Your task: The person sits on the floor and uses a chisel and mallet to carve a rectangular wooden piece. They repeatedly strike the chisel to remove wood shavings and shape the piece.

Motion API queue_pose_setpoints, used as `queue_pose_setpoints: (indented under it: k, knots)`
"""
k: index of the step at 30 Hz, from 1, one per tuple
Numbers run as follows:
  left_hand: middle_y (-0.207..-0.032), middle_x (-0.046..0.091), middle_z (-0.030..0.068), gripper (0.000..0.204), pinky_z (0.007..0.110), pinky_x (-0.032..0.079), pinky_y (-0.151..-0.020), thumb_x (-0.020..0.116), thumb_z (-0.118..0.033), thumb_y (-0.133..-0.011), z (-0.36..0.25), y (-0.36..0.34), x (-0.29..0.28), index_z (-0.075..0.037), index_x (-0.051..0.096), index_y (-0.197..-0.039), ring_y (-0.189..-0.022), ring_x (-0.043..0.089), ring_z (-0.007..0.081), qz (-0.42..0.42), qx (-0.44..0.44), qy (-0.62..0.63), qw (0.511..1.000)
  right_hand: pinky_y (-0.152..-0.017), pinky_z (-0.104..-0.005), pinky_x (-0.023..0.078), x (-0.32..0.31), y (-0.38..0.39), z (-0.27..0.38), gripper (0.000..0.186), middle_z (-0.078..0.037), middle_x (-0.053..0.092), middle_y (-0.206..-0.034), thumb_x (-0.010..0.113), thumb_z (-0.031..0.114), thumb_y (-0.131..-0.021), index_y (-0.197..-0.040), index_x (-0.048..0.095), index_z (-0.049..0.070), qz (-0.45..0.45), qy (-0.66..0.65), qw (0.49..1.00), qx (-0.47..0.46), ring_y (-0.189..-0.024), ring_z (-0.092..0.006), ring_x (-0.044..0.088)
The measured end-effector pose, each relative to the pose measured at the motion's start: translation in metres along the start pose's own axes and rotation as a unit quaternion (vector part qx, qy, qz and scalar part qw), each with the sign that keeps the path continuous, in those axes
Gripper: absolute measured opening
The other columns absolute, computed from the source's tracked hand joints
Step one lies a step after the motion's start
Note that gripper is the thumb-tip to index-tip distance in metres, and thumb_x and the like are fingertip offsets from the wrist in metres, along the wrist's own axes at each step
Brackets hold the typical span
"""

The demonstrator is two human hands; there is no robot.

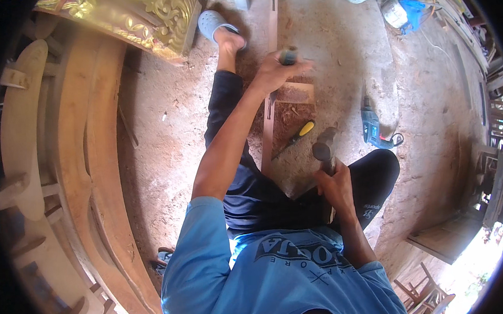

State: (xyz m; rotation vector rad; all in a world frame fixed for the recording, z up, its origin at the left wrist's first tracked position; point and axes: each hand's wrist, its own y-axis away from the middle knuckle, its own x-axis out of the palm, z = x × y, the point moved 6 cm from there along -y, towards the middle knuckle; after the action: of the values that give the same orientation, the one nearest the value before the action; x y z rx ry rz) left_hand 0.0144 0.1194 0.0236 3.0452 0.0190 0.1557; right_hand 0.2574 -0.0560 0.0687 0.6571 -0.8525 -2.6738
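My left hand [276, 74], slightly blurred, grips an upright dark-handled tool [288, 56], apparently a chisel, above a long wooden piece [266, 145] with narrow slots cut in it. A short wooden block [295, 92] lies crosswise beside this piece, just below the hand. My right hand [336, 190] is closed round the handle of a hammer or mallet [324, 149], its dark head raised toward the middle. A screwdriver with a yellow and black handle [305, 129] lies on the floor between my hands, among wood shavings.
A blue power drill [374, 128] lies to the right. Carved gold panelling [139, 19] is at upper left, long curved planks [106, 180] along the left. A bucket [394, 13] with blue plastic is at upper right. Wooden boards [440, 236] stand at lower right.
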Motion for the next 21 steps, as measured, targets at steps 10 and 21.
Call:
queue_pose_setpoints:
  k: [10, 21]
  knots:
    - [-0.064, 0.052, -0.0052, 0.030, 0.025, 0.037, -0.056, 0.086, -0.030, -0.082, 0.0065, -0.0023, 0.0042, -0.011, 0.062, -0.080, -0.059, 0.048, 0.0060, 0.025, -0.006, -0.005, 1.000, -0.047, -0.0298, 0.044, -0.0036, -0.0044, -0.0015, 0.018, -0.005, 0.060, -0.063, 0.063, 0.009, -0.081, -0.094, 0.061, -0.002, -0.009, -0.025, 1.000, 0.005, -0.050, -0.0126, 0.056]
    - [-0.065, 0.054, -0.0050, 0.031, 0.024, 0.040, -0.056, 0.086, -0.030, -0.081, 0.0123, 0.0009, 0.0076, -0.011, 0.062, -0.081, -0.060, 0.051, 0.0062, 0.030, -0.034, -0.024, 0.999, -0.048, -0.0306, 0.043, -0.0038, 0.0004, -0.0041, 0.016, -0.005, 0.059, -0.064, 0.063, 0.010, -0.081, -0.092, 0.060, -0.001, -0.001, -0.011, 1.000, 0.022, -0.049, -0.0135, 0.055]
